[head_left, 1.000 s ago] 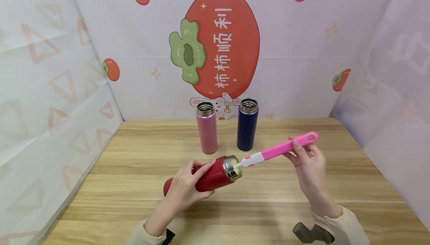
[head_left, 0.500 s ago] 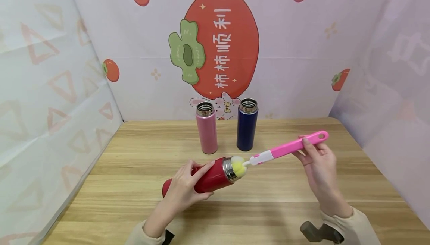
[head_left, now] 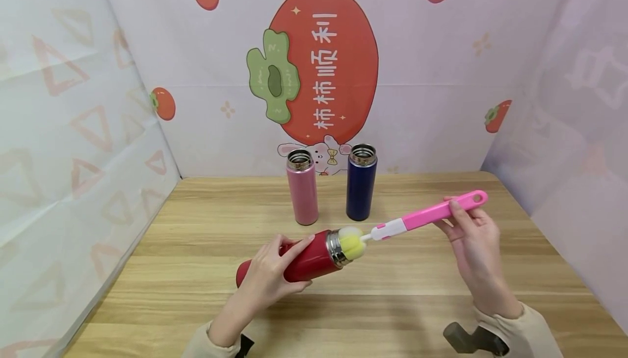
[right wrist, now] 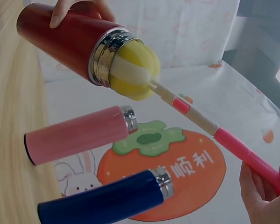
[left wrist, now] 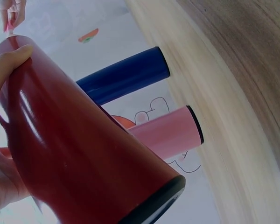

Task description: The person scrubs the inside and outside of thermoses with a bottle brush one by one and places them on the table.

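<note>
My left hand [head_left: 270,271] grips a red thermos bottle [head_left: 311,257] round its body, tilted with its steel mouth toward the right. In my right hand [head_left: 473,238] is a sponge bottle brush, pinched near the end of its pink handle [head_left: 432,215]. The brush's yellow and white sponge head [right wrist: 139,70] bulges out of the bottle mouth, its inner part hidden inside. A white neck [head_left: 387,230] joins sponge and handle. In the left wrist view the red bottle [left wrist: 79,135] shows its dark base, with my thumb [left wrist: 11,60] along its side.
Behind the hands, a pink bottle [head_left: 304,194] and a dark blue bottle [head_left: 360,189] stand upright and uncapped on the wooden table [head_left: 206,222]. A printed cloth backdrop [head_left: 417,91] rises at the table's back edge, with cloth walls at both sides.
My right hand has moved to the right, drawing the brush outward, so its sponge head has come partly out of the red bottle's mouth. The left hand and bottle have barely shifted.
</note>
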### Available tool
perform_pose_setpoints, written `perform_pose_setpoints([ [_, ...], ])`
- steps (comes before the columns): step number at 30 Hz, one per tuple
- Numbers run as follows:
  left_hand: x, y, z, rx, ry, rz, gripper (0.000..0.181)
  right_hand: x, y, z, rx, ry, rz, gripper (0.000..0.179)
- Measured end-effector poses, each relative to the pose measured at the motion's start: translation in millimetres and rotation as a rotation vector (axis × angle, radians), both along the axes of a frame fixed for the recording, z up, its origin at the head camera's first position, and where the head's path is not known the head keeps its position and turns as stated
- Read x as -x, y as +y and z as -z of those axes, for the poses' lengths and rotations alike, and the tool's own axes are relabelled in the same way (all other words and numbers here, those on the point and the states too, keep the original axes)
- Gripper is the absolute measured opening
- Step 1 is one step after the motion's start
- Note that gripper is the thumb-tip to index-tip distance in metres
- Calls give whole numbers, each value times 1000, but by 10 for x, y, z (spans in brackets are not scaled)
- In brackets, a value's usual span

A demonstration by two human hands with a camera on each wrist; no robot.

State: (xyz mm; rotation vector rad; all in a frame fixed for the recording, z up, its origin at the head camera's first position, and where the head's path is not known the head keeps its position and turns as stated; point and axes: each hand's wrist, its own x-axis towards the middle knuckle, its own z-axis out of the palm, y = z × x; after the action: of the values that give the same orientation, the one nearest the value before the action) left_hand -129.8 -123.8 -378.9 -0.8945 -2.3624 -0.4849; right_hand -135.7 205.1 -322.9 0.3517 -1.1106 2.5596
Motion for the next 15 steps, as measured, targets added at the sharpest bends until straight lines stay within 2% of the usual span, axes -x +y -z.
perform_pose_setpoints([
  [15, -14, -46, -5, -5, 32, 7, 84, -9, 143, -26, 91, 4, 16, 15],
])
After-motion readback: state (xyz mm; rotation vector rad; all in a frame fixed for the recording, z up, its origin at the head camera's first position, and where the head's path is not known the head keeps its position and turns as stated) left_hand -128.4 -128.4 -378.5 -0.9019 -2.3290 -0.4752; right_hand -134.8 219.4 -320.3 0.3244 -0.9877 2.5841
